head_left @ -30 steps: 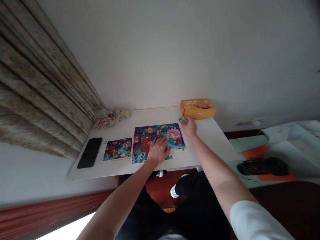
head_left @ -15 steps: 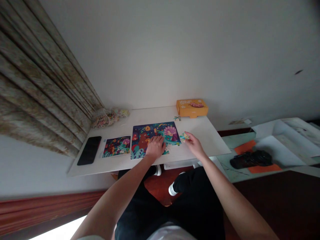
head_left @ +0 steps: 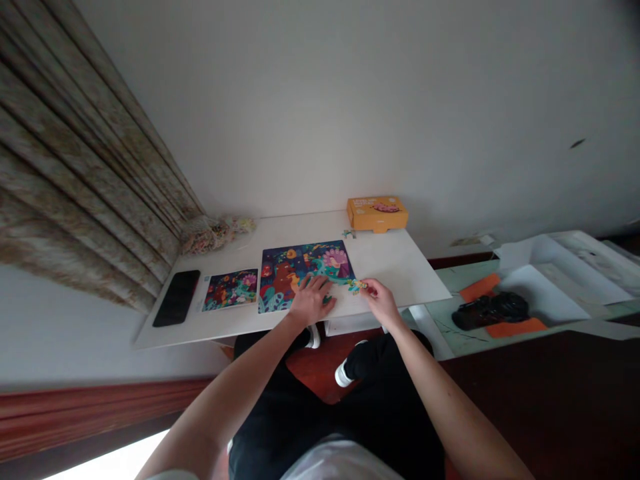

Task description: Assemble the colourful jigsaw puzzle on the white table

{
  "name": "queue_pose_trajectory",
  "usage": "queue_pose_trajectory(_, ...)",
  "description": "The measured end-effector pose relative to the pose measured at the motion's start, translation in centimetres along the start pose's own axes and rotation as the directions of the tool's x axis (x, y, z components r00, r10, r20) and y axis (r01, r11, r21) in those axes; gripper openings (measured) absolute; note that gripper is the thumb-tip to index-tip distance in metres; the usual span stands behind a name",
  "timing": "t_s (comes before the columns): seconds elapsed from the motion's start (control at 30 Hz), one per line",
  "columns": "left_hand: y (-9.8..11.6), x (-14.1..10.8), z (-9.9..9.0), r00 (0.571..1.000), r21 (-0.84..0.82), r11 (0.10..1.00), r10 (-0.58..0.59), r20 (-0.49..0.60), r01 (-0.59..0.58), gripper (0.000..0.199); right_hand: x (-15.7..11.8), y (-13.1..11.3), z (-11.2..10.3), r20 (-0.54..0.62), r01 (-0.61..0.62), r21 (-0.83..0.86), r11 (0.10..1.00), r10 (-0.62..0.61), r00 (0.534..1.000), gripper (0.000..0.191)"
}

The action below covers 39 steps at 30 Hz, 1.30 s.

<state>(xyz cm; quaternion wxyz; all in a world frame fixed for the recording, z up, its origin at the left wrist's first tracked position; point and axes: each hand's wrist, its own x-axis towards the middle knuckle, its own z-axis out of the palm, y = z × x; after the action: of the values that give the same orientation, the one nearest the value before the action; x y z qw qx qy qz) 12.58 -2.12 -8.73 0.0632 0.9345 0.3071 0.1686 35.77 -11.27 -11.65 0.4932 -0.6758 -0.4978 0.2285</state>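
Note:
A colourful jigsaw puzzle (head_left: 283, 275) lies on the white table, assembled except around its lower right corner, where white tabletop shows. My left hand (head_left: 311, 300) rests flat on its lower part with fingers spread, covering some of the pieces. My right hand (head_left: 381, 299) pinches a yellow and teal puzzle piece (head_left: 357, 287) at the puzzle's right edge, close to the gap. Whether that piece touches the assembled part I cannot tell. To the left lies a printed picture (head_left: 231, 290) with the same design.
A black phone (head_left: 177, 298) lies at the table's left end. An orange box (head_left: 377, 213) stands at the back right, with a loose puzzle piece (head_left: 349, 234) beside it. A clear bag (head_left: 213, 235) sits by the curtain (head_left: 100, 153). White trays (head_left: 550, 280) are off to the right.
My right hand has brought the puzzle piece leftward and down to the puzzle's lower right edge. My left hand stays on the puzzle. The whole view has shifted slightly.

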Motion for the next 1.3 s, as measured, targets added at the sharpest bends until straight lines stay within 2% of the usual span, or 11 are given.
queue_pose_trajectory(0.2, -0.1, -0.3, 0.0, 0.999, -0.042, 0.998, -0.041, 0.007, 0.041, 0.038, -0.3, 0.3, -0.4, 0.050, -0.035, -0.082, 0.996, 0.039, 0.998, 0.032)
queue_pose_trajectory(0.3, 0.0, -0.3, 0.0, 0.999, -0.042, 0.998, -0.046, 0.006, 0.046, 0.038, -0.9, -0.1, -0.3, 0.074, -0.022, -0.257, 0.966, 0.043, 0.996, 0.033)
queue_pose_trajectory(0.4, 0.0, -0.3, 0.1, 0.998, -0.045, 0.997, -0.054, 0.009, 0.055, 0.037, -1.5, -1.0, 0.1, 0.093, 0.010, -0.456, 0.890, 0.036, 0.995, 0.033)
queue_pose_trajectory(0.47, 0.1, -0.3, 0.0, 0.998, -0.044, 0.997, -0.057, 0.007, 0.057, 0.036, -1.8, -1.6, 0.4, 0.086, 0.025, -0.528, 0.849, 0.024, 0.996, 0.031)
queue_pose_trajectory(0.6, 0.3, -0.3, -0.1, 1.000, -0.031, 0.999, -0.012, 0.019, 0.012, 0.036, -2.3, -2.7, 0.6, 0.043, 0.133, -0.538, 0.832, -0.130, 0.991, 0.033)
queue_pose_trajectory(0.7, 0.3, -0.3, -0.1, 0.998, -0.025, 0.999, 0.040, 0.042, -0.039, 0.036, -2.6, -2.9, 0.8, 0.104, 0.277, -0.536, 0.797, -0.263, 0.959, 0.032)
queue_pose_trajectory(0.77, 0.3, -0.3, 0.0, 0.998, -0.028, 0.998, 0.052, 0.043, -0.051, 0.035, -2.8, -2.9, 1.3, 0.147, 0.320, -0.535, 0.782, -0.287, 0.947, 0.026)
queue_pose_trajectory(0.87, 0.2, -0.3, 0.2, 0.998, -0.040, 0.998, 0.058, 0.038, -0.056, 0.035, -3.2, -2.9, 2.3, 0.139, 0.304, -0.553, 0.776, -0.274, 0.952, 0.023)
queue_pose_trajectory(1.03, 0.0, -0.3, 0.4, 0.997, -0.052, 0.996, 0.073, 0.017, -0.072, 0.035, -3.5, -3.3, 3.7, 0.052, 0.217, -0.633, 0.743, -0.239, 0.970, 0.025)
queue_pose_trajectory(1.17, -0.1, -0.4, 0.6, 0.997, -0.051, 0.995, 0.081, -0.003, -0.081, 0.035, -3.2, -3.7, 4.1, -0.005, 0.158, -0.655, 0.738, -0.214, 0.977, 0.027)
queue_pose_trajectory(1.3, -0.2, -0.4, 0.7, 0.997, -0.057, 0.995, 0.080, -0.008, -0.081, 0.035, -3.2, -4.1, 4.1, -0.009, 0.128, -0.684, 0.718, -0.184, 0.983, 0.028)
